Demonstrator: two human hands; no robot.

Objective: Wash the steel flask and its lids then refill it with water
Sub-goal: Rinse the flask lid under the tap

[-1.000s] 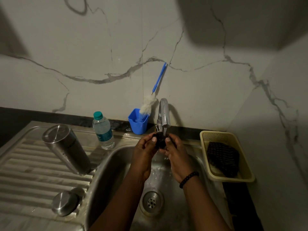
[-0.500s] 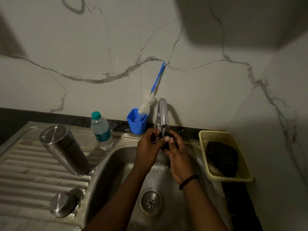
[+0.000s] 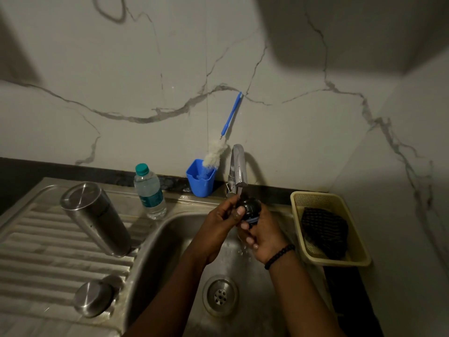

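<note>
Under the tap (image 3: 238, 166), both my hands hold a small black inner lid (image 3: 250, 207) in the running water over the sink (image 3: 170, 229). My left hand (image 3: 223, 217) grips it from the left, thumb on its side. My right hand (image 3: 264, 237) cups it from below and the right. The steel flask (image 3: 97, 217) stands upside down on the ribbed drainboard at the left. Nearer me on the drainboard lies the steel outer lid (image 3: 93, 297).
A plastic water bottle (image 3: 149, 190) stands behind the sink's left corner. A blue cup (image 3: 200, 180) holds a bottle brush (image 3: 218, 147) against the wall. At the right, a yellow basket (image 3: 359, 242) holds a dark scrubber (image 3: 324, 232). The drain (image 3: 220, 294) lies below my arms.
My hands have turned the black lid under the stream, so its rounded side now shows. The flask and steel lid have not moved.
</note>
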